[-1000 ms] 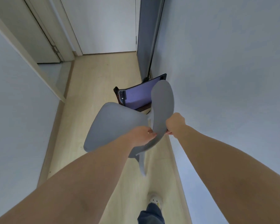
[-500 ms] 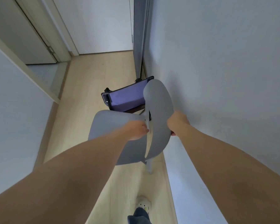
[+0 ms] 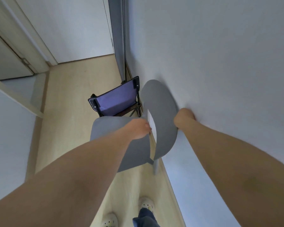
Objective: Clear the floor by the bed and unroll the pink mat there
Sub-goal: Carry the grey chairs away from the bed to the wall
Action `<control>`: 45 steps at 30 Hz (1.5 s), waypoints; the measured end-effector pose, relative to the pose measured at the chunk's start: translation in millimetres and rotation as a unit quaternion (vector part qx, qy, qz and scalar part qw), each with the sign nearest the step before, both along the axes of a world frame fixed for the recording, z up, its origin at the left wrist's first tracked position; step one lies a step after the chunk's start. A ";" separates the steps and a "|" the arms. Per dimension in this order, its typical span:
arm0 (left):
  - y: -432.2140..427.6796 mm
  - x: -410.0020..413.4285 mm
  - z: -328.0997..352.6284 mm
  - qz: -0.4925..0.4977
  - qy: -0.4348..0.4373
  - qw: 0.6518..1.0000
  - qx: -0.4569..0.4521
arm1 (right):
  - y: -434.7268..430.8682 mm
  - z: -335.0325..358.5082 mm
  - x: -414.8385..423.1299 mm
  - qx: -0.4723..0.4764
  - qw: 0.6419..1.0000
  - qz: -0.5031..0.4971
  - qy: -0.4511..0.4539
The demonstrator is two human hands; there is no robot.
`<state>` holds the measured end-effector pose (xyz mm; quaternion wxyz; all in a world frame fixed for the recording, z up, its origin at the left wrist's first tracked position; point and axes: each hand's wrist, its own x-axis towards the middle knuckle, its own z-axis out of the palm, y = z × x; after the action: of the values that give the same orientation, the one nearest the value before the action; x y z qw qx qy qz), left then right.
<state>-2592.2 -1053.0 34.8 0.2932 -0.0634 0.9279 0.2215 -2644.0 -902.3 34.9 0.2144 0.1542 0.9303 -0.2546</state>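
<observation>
grey plastic: one chair (image 3: 108, 125) fills the middle of the view, its backrest (image 3: 161, 108) turned to 3 o'clock and lying close along the wall (image 3: 220, 63). the left hand (image 3: 138, 130) grips the rear edge of the seat, fingers curled into the gap under the backrest. the right hand (image 3: 184, 119) is clenched on the backrest's outer edge, squeezed between it and the wall (its fingers are hidden behind the plastic). one leg (image 3: 155, 166) of the chair shows at 5 o'clock of the seat, pointing down beside the skirting; whether it touches the floor (image 3: 69, 112) i cannot tell. at 12 o'clock of the chair stands one stool (image 3: 115, 102), purple cloth on a black frame, just beyond the grey seat and also close to the wall. two pale shoes (image 3: 110, 220) stand on the wooden floor at 6 o'clock, the right one ahead. two white doors (image 3: 69, 30) show, one at 12 o'clock, one at 10 o'clock.
</observation>
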 end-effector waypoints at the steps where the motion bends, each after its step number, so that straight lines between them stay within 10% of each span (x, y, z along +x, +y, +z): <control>1: -0.3 0.8 1.9 -0.011 0.003 1.000 -0.002 | -1.7 6.2 6.6 0.005 1.000 -0.006 0.021; 24: -2.5 215.3 81.8 -0.363 0.140 0.919 0.061 | -40.5 66.7 335.2 -0.017 0.957 -0.276 0.088; 45: 130.1 740.1 103.7 -0.660 0.107 0.727 0.156 | 16.2 91.1 933.4 -0.003 0.770 -0.625 0.127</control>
<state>-1852.0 -922.9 138.5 0.2696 0.6362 0.7129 0.1192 -1710.6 -886.1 126.0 -0.1115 0.6672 0.6469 -0.3520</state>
